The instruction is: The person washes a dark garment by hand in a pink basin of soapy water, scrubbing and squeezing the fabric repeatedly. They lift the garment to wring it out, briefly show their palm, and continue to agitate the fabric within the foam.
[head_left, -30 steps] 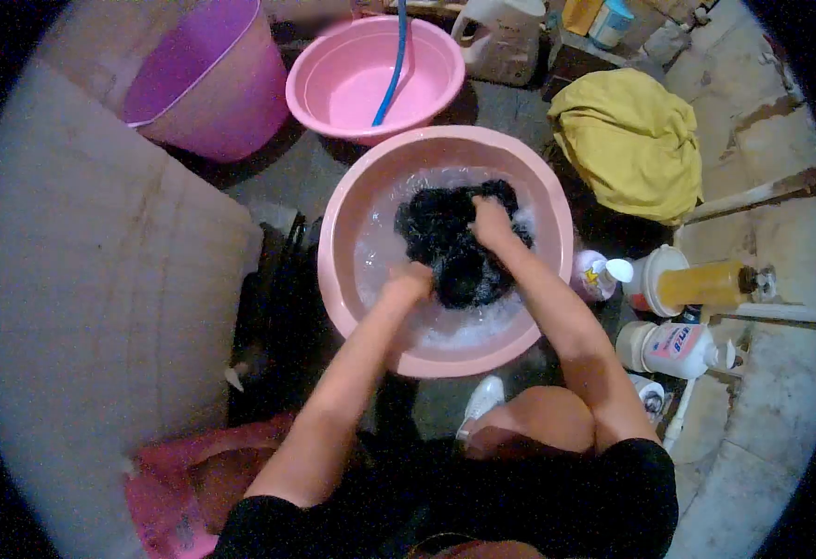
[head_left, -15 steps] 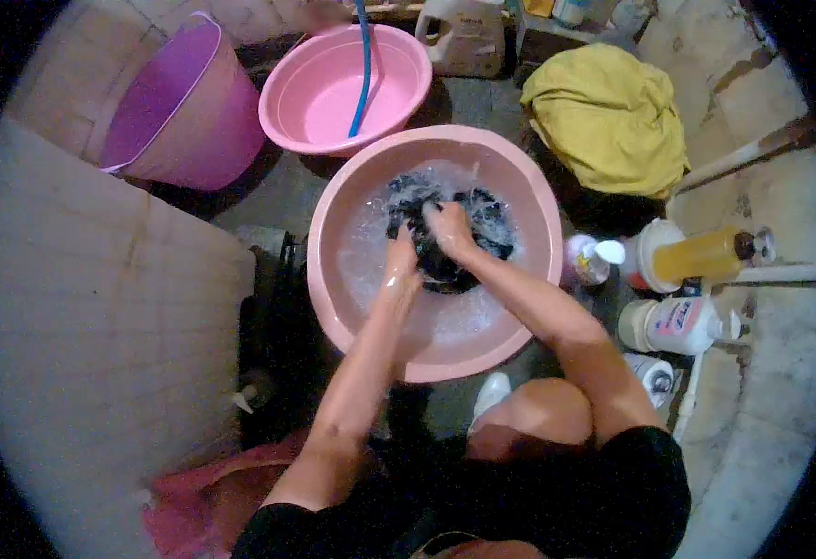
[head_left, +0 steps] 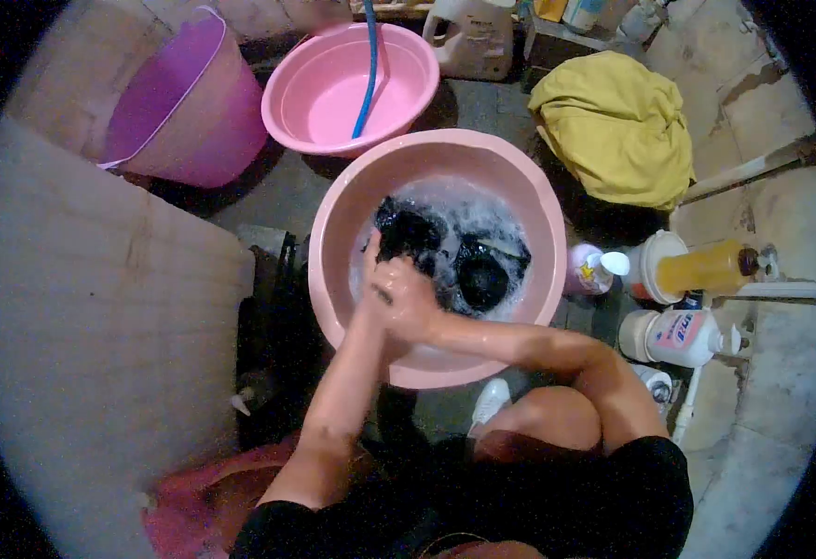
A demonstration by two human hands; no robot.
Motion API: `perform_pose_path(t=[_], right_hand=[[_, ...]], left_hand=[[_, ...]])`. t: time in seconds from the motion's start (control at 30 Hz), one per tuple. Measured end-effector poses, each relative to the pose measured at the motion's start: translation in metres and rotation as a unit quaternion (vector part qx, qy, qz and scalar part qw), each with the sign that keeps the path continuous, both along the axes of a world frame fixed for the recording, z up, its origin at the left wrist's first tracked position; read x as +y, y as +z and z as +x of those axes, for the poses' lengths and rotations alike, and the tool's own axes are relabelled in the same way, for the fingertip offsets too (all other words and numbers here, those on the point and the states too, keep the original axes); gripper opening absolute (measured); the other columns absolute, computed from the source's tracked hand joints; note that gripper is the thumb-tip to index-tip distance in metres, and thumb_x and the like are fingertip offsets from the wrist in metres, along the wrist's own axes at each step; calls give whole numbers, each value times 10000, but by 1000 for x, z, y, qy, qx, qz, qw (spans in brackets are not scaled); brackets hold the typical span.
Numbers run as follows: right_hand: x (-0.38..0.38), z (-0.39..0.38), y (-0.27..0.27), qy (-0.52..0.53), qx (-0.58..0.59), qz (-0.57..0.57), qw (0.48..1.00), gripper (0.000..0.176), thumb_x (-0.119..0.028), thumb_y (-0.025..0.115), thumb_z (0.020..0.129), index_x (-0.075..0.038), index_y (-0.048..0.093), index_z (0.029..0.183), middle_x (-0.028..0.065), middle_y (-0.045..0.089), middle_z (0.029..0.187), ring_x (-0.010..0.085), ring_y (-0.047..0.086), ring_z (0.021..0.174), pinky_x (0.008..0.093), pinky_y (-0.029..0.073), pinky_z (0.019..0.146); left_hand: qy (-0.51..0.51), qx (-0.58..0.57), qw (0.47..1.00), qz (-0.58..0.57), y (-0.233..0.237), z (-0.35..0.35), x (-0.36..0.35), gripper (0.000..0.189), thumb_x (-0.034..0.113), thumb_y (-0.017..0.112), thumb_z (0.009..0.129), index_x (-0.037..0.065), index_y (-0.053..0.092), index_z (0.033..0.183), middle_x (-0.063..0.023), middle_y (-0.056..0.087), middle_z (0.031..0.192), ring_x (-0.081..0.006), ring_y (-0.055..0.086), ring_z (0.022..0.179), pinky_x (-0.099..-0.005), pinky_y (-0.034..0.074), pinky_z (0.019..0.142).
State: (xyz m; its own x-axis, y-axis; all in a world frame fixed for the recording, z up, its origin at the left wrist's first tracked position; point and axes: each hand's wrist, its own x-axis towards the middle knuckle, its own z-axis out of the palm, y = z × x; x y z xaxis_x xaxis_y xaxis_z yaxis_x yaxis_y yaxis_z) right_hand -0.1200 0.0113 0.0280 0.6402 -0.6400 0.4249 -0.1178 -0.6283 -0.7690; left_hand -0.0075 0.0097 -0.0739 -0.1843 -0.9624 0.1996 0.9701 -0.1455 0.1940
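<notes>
A large pink basin [head_left: 333,200] of sudsy water holds wet black cloth. One bunched part of the black cloth [head_left: 408,233] rises at the left, against my hands; another dark part [head_left: 484,278] lies in the suds to the right. My left hand [head_left: 373,265] is closed on the near edge of the left bunch, its thumb pointing up along the cloth. Pressed against it, my right hand [head_left: 408,296] is curled over the same edge and covers much of the left hand. The cloth between the palms is hidden.
Behind stand a smaller pink basin [head_left: 310,107] with a blue hose [head_left: 368,84] in it and a purple bucket [head_left: 226,140]. Yellow cloth [head_left: 613,126] is heaped at back right. A pump bottle [head_left: 589,270], an amber bottle [head_left: 706,267] and a white bottle [head_left: 687,337] line the right side.
Both hands have moved toward me and left, pulling a bunch of the black cloth along. My right hand has crossed over to meet the left. The other dark part stays at the right.
</notes>
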Motion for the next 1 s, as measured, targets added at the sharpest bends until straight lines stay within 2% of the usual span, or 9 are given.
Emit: perform_pose_path(t=[0.1,0.27,0.37,0.5,0.63,0.77,0.83,0.93,1.0], right_hand=[[-44,3,-21,-99,65,91,989,254,-267,560,844,-24,634,826,192,622,837,385,597,799,451,475,706],[-133,-19,-69,-215,126,215,944,439,-358,461,913,45,601,811,256,615,790,393,602,754,466,448,695],[-145,-67,-83,-280,299,39,912,416,-371,533,880,-6,545,1079,234,546,1076,360,568,942,433,445,797],[-92,-87,-102,-342,490,-74,798,594,-377,634,797,-11,463,1232,228,567,1120,340,553,1050,400,429,883],[-91,-85,-127,-117,352,318,873,728,-324,690,729,39,384,1281,266,595,1035,349,580,1021,397,444,871],[-34,-49,-23,-112,241,151,952,535,-327,642,784,94,455,1056,295,607,891,442,608,829,469,488,745],[-15,-36,14,-123,202,122,964,449,-308,621,810,84,485,982,295,604,900,448,601,837,484,481,741],[-16,-27,21,-116,149,53,981,380,-334,565,861,36,505,924,269,615,869,446,600,796,494,477,701],[-31,-28,18,-132,153,104,974,346,-364,508,898,-18,509,900,242,615,799,454,585,756,507,465,666]], left_hand=[[218,-320,785,484,26,-26,-4,434,377,471,920,22,531,1162,-107,620,1027,-217,598,929,-375,492,823],[245,-203,902,291,116,-19,-28,654,500,564,852,-21,456,1232,-134,532,1216,-255,529,1106,-427,429,940],[287,-241,869,322,85,15,-29,843,505,532,872,62,77,1426,-181,263,1425,-339,303,1288,-579,254,1007],[309,-434,707,464,23,-57,2,626,405,496,925,54,258,1385,-124,423,1343,-292,427,1185,-396,334,998],[65,-167,837,518,-26,-98,4,669,629,490,823,113,517,1247,-77,520,1278,-267,503,1094,-455,395,945],[14,-145,862,485,25,-67,8,821,727,501,740,139,435,1310,-80,479,1306,-268,441,1194,-422,361,1001],[74,-25,979,187,-46,-56,4,555,571,419,891,163,454,1265,-68,482,1264,-235,453,1159,-397,383,967],[10,215,969,-126,6,-69,-6,350,372,353,984,155,477,1229,-74,531,1185,-224,504,1094,-391,417,928],[95,28,988,122,29,-69,-8,380,389,351,982,125,475,1225,-79,543,1163,-224,522,1069,-381,429,918]])
